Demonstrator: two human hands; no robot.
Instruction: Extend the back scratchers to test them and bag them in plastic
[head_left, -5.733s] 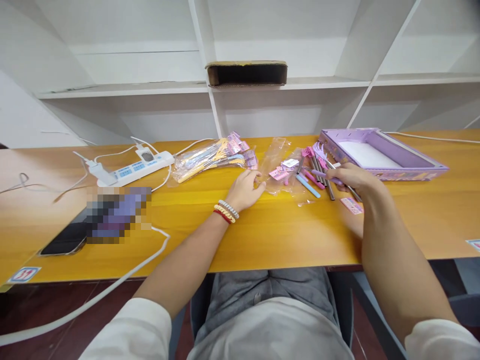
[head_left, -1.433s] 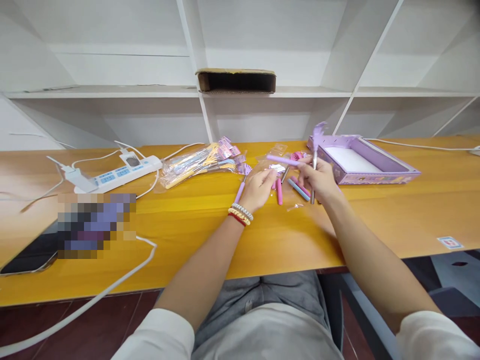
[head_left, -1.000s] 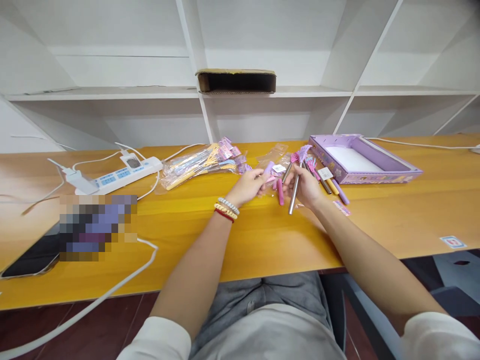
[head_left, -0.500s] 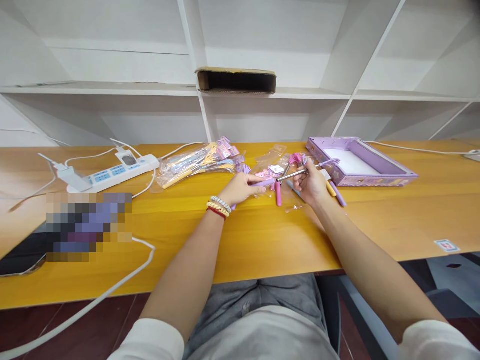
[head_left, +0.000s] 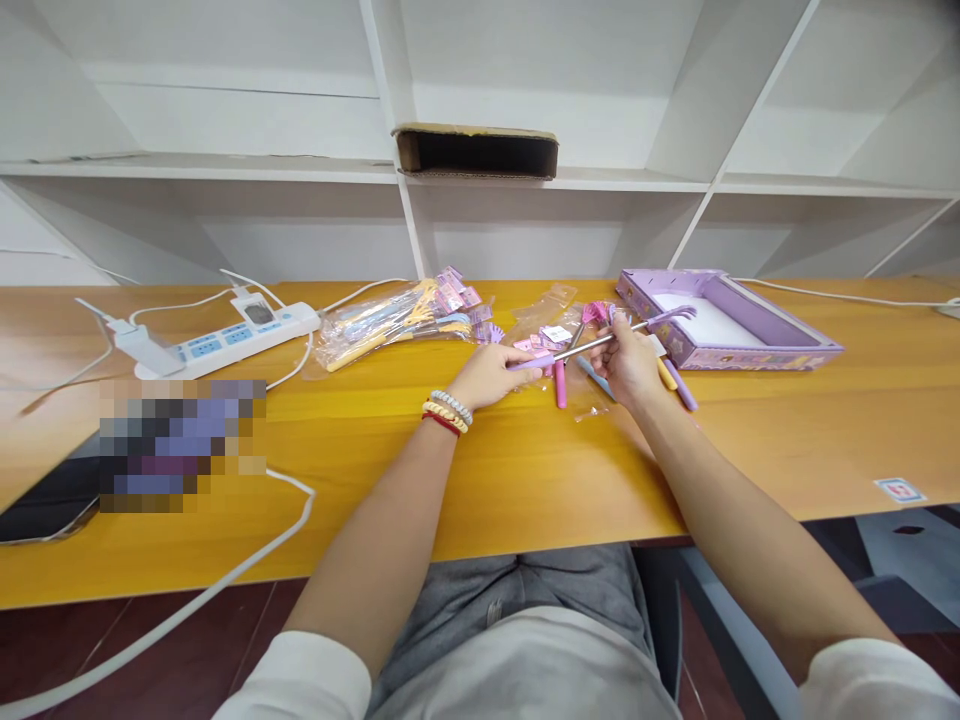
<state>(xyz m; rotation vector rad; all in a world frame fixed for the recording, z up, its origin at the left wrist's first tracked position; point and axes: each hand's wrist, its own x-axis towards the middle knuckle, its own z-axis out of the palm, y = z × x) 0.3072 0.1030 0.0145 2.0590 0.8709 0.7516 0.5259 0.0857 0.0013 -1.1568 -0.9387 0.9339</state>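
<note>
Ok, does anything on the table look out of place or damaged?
Nothing looks clearly broken or spilled. The untidy patch is by the right hand: a pink handle and a blue handle lie loose among crumpled clear wrapping, unlike the bagged bundle farther left.

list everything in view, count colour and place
shelving: one, white, behind table
table: one, orange-brown, under items
cardboard box: one, brown, on shelf
open tray: one, purple, table right
power strip: one, white, table left
phone: one, black, far left
bagged bundle: one, yellow-blue, centre-left
loose handles: several, pink, blue, yellow, purple, centre-right
claw tool: one, silver and purple, between hands
tags: several, pink-purple, centre
cables: several, white, left and right
bracelets: three, grey, yellow, red, left wrist
left hand, right hand: one each, bare, on claw tool
</note>
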